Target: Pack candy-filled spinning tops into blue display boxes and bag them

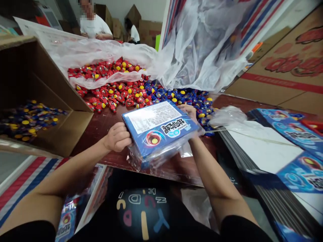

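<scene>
Gripping a blue printed box (pixel 161 129) in clear wrap, the left hand (pixel 117 137) was closed at its left edge and the right hand (pixel 189 111) at its far right corner, above the dark reddish table (pixel 89 141). Beyond it, red pieces (pixel 121 94) and blue pieces (pixel 185 97) lay heaped on the tabletop near white sheeting (pixel 101 48). An open carton (pixel 78 127) stood left, stacked printed cards (pixel 264 148) right. Farther back, two people (pixel 96 27) in white tops were near brown boxes (pixel 148 32) and a pale wall (pixel 151 10).

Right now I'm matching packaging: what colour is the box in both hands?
The box is mainly blue, clearest in head view.
</scene>
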`<control>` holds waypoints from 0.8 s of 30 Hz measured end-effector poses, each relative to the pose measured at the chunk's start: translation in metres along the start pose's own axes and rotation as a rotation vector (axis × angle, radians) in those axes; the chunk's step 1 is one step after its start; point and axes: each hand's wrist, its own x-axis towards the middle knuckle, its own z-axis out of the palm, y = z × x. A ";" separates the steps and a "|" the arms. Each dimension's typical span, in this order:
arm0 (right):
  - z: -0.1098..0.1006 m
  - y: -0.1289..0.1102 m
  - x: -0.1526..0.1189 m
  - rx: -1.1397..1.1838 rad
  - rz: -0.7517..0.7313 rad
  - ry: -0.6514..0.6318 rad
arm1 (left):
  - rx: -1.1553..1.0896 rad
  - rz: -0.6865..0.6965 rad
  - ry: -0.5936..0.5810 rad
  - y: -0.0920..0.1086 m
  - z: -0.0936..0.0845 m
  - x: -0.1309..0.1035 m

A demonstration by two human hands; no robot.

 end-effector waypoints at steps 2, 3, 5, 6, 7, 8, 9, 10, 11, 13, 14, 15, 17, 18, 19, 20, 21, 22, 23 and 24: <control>-0.007 0.002 0.005 -0.024 -0.087 0.099 | 0.017 0.157 -0.171 0.003 -0.019 0.009; -0.012 0.002 0.009 -0.045 -0.126 0.144 | 0.029 0.222 -0.232 0.005 -0.032 0.017; -0.026 -0.002 0.021 -0.098 -0.193 0.224 | 0.055 0.308 -0.281 0.007 -0.060 0.037; -0.035 -0.004 0.029 -0.129 -0.217 0.245 | 0.093 0.341 -0.283 0.009 -0.073 0.048; -0.044 -0.006 0.037 -0.161 -0.232 0.241 | 0.151 0.365 -0.274 0.012 -0.085 0.058; -0.053 -0.009 0.045 -0.194 -0.243 0.213 | 0.224 0.373 -0.267 0.016 -0.095 0.067; -0.063 -0.012 0.053 -0.226 -0.252 0.159 | 0.290 0.360 -0.262 0.023 -0.101 0.073; -0.073 -0.016 0.061 -0.253 -0.256 0.086 | 0.321 0.328 -0.275 0.031 -0.104 0.077; -0.082 -0.022 0.068 -0.272 -0.259 0.007 | 0.296 0.279 -0.316 0.041 -0.105 0.079; -0.097 -0.039 0.083 -0.273 -0.232 -0.107 | 0.125 0.153 -0.422 0.065 -0.103 0.080; -0.100 -0.050 0.090 -0.257 -0.197 -0.133 | 0.034 0.101 -0.462 0.078 -0.102 0.081; -0.101 -0.062 0.098 -0.239 -0.150 -0.156 | -0.034 0.063 -0.475 0.090 -0.103 0.083; -0.089 -0.084 0.116 -0.241 -0.034 -0.247 | -0.084 0.040 -0.371 0.111 -0.110 0.093; -0.076 -0.093 0.124 -0.278 0.020 -0.326 | -0.093 0.063 -0.261 0.119 -0.115 0.100; -0.060 -0.098 0.132 -0.349 0.064 -0.421 | -0.106 0.110 -0.140 0.124 -0.121 0.107; -0.042 -0.101 0.139 -0.449 0.100 -0.518 | -0.112 0.162 -0.044 0.127 -0.126 0.114; -0.023 -0.101 0.146 -0.565 0.130 -0.607 | -0.097 0.196 -0.009 0.126 -0.130 0.119; -0.007 -0.101 0.152 -0.683 0.155 -0.677 | -0.067 0.201 -0.052 0.123 -0.132 0.122; 0.007 -0.100 0.159 -0.788 0.168 -0.721 | -0.031 0.167 -0.163 0.118 -0.132 0.123; 0.016 -0.100 0.166 -0.872 0.166 -0.733 | 0.001 0.098 -0.300 0.112 -0.130 0.122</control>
